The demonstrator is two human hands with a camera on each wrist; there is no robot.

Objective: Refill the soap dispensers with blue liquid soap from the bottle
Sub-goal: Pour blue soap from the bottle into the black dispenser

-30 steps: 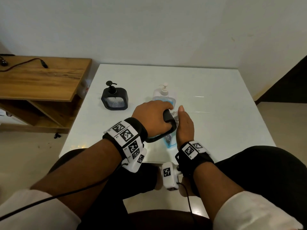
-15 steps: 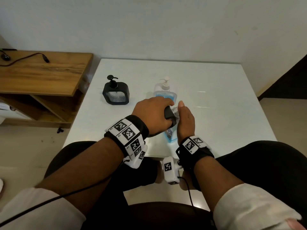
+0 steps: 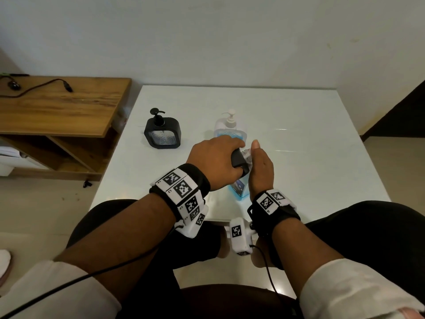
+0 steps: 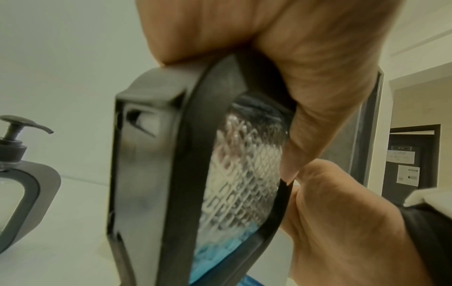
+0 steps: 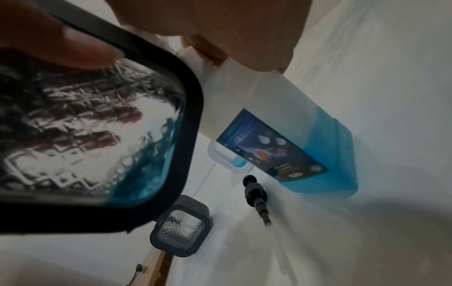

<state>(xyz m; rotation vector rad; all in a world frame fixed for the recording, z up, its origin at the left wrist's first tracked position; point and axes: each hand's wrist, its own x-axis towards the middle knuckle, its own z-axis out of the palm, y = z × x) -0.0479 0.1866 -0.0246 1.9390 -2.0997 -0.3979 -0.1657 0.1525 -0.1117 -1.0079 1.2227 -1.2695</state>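
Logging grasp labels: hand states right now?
Left hand: grips black dispenser.
Right hand: holds top of soap bottle.

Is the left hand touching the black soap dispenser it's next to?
Touching. In the left wrist view the left hand wraps over the top of the black soap dispenser, with its fingers pressed against the frame and patterned window.

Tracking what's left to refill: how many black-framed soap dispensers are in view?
2. The standing dispenser is on the table's left side; the held dispenser is gripped by the left hand beside the refill bottle. None seems hidden.
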